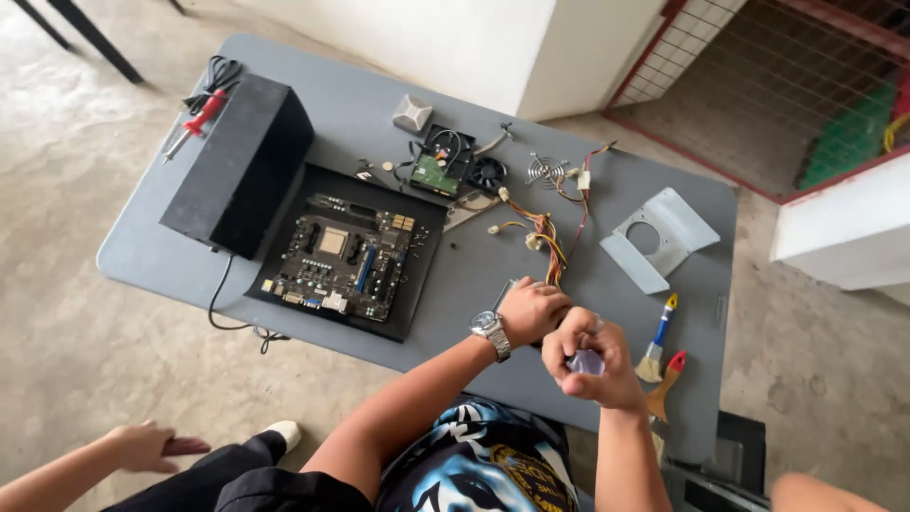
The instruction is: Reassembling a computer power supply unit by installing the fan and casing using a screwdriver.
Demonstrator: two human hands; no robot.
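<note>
In the lower middle of the frame, the person's two hands are close together above the front edge of the grey table. The left hand, with a silver wristwatch on its wrist, is closed like a fist over a dark part that is mostly hidden; I cannot tell what this part is. The right hand touches the left one, and its fingers are curled around a small pale, shiny object.

Just right of the hands lie two paintbrushes. Above them, a bundle of coloured wires goes toward the centre of the frame. Left of centre, a motherboard lies on a black mat, and a black box stands beside it at the upper left. A bent metal plate with a round hole is at the right. In the lower left corner there is another person's hand, with its fingers loosely open.
</note>
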